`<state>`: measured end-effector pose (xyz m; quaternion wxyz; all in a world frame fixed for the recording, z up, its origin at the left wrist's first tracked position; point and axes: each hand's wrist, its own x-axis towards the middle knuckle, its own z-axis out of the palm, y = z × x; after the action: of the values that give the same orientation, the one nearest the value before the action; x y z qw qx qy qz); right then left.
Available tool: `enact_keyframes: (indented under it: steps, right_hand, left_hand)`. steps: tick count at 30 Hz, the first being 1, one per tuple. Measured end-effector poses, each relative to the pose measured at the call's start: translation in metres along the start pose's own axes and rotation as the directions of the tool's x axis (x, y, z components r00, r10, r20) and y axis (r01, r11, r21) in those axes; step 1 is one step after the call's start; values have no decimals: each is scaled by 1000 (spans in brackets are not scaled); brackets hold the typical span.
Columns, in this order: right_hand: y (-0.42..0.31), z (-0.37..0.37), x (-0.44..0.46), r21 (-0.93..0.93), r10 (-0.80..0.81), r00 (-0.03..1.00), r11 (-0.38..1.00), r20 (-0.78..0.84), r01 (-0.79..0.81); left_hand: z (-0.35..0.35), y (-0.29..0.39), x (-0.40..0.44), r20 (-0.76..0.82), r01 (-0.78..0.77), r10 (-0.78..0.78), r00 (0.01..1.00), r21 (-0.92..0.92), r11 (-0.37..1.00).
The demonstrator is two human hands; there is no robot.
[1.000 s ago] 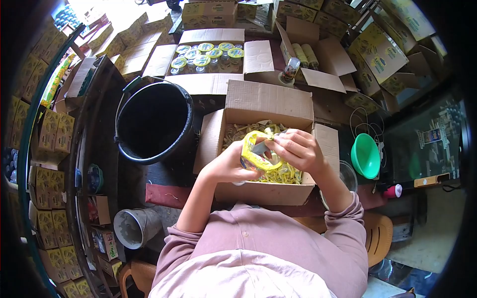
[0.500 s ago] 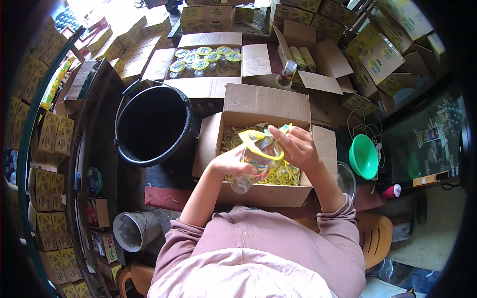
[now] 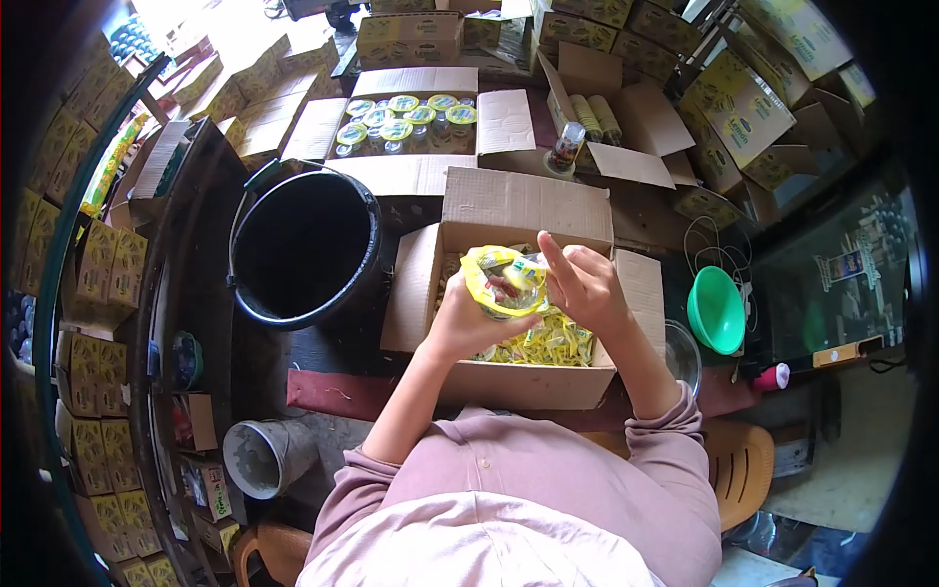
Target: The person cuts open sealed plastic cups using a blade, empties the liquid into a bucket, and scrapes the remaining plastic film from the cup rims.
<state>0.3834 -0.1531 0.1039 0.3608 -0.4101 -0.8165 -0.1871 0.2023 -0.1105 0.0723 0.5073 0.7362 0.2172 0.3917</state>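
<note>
My left hand (image 3: pixel 460 318) is wrapped around a clear cup (image 3: pixel 504 311) and holds it above the open carton. A flexible lid (image 3: pixel 476 279) with a broad yellow edge lies over the cup's mouth; its middle looks see-through, with a green and white patch at the right. Something reddish-brown shows through it. My right hand (image 3: pixel 592 284) is at the lid's right edge, index finger raised and the other fingers curled against the edge; its thumb is mostly hidden. Below both hands, the carton (image 3: pixel 528 196) holds many small yellow packets (image 3: pixel 548 342).
A black bucket (image 3: pixel 367 264) stands left of the carton, a green bowl (image 3: pixel 717 308) to the right. Behind, an open box (image 3: pixel 411 174) holds several yellow-lidded cups. A printed glass (image 3: pixel 565 149) stands beside another box (image 3: pixel 665 122) with stacked cups. A grey bucket (image 3: pixel 256 458) sits lower left.
The cup has turned so its mouth faces me, and the lid, lifted before, now lies around the rim. My right index finger has straightened upward.
</note>
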Motion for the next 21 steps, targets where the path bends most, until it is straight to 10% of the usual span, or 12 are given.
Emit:
enact_keyframes:
  steps: [21]
  right_hand:
    - [-7, -9, 1, -63, -108, 994, 992, 4, 108]
  left_hand:
    - [-15, 10, 1, 167, 37, -55, 984, 110, 993]
